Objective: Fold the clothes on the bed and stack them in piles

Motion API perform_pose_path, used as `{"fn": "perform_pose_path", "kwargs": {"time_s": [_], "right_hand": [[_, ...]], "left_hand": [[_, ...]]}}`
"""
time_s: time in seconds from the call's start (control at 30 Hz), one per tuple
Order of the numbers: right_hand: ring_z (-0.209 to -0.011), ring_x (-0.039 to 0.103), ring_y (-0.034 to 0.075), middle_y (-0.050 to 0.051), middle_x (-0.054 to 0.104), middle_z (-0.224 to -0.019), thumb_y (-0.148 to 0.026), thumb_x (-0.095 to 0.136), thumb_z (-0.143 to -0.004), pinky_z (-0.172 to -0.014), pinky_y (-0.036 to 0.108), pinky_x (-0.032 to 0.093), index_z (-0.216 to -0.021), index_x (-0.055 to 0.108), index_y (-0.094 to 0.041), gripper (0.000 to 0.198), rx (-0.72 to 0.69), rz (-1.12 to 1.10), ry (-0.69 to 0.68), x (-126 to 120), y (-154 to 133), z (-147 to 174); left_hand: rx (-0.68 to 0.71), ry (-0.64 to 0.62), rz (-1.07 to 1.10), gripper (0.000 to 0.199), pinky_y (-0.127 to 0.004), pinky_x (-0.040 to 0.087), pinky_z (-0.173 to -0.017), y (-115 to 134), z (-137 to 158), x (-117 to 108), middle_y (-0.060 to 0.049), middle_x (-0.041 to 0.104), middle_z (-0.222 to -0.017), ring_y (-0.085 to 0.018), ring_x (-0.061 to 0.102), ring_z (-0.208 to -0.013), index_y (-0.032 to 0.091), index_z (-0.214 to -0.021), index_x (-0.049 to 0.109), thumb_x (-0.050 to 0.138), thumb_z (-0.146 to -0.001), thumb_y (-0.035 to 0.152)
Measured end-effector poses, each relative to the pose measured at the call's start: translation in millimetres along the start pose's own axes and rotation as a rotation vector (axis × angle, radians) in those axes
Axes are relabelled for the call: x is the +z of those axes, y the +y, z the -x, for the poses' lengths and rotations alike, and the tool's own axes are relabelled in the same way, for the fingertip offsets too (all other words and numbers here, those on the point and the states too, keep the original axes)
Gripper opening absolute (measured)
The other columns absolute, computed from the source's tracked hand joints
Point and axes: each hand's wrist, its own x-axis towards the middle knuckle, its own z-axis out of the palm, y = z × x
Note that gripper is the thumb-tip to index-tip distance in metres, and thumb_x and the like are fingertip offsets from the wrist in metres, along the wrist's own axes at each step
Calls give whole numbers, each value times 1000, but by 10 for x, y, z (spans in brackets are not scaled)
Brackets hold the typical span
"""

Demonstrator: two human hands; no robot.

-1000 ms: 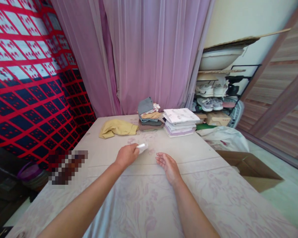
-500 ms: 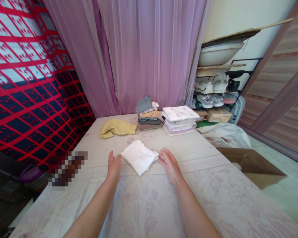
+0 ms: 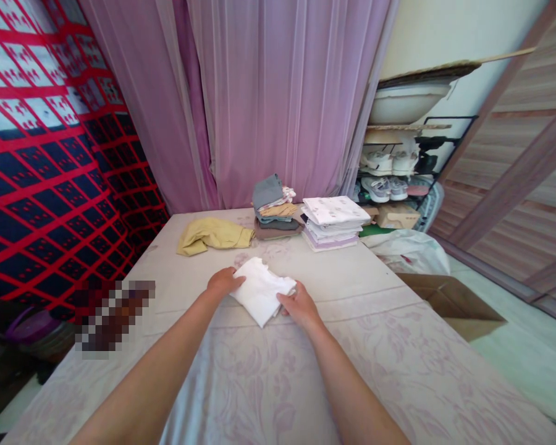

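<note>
A folded white cloth (image 3: pixel 262 290) lies on the flower-patterned cover (image 3: pixel 269 383) of the flat surface before me. My left hand (image 3: pixel 224 282) grips its left edge, thumb on top and fingers beneath. At the right edge, my right hand (image 3: pixel 301 305) pinches the cloth the same way, thumb above. Its layers show along the right side, and one corner points toward me. Whether it is a garment I cannot tell.
Behind the cloth are a crumpled yellow garment (image 3: pixel 215 235), a stack of folded clothes (image 3: pixel 275 210) and a stack of white patterned fabric (image 3: pixel 334 213). An opened cardboard box (image 3: pixel 449 300) stands on the floor at right, below a shoe rack (image 3: pixel 389 167).
Both hands have closed in from beside the white cloth and taken hold of its left and right edges. The cloth's right side is slightly bunched. The view has shifted a little.
</note>
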Motion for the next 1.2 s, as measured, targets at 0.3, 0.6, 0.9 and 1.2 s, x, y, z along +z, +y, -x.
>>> {"fn": "perform_pose_path", "kwargs": {"time_s": [0.3,0.6,0.9,1.2], "right_hand": [[-77,64,16,2,71,-84,-31,55,-81,-69,25,45,-126,53,-17,48,-256,346,10,-389,-133,-274],[-87,60,17,5,65,-97,-29,49,-85,-75,26,43,-107,67,-24,29,-381,556,166,-216,15,171],[-95,52,21,7,62,-103,-24,49,-86,-82,31,36,-111,66,-25,30,-576,650,234,-166,90,313],[-82,54,17,1,65,-79,-29,59,-81,-75,30,30,-82,68,-23,11,-497,576,230,-254,89,258]], "left_hand": [[110,-163,20,35,-27,44,-60,-90,870,24,-5,73,-79,-22,66,-73,20,-80,67,47,-80,49],[293,101,-289,27,-37,47,-84,364,805,-107,-8,69,-105,-25,63,-100,24,-106,64,46,-87,31],[807,-52,-391,45,-48,20,-112,732,286,35,-7,34,-150,-27,28,-139,28,-118,60,53,-78,8],[707,-266,-265,39,-28,43,-82,802,222,-168,-2,67,-96,-20,62,-90,24,-109,53,59,-71,22]]}}
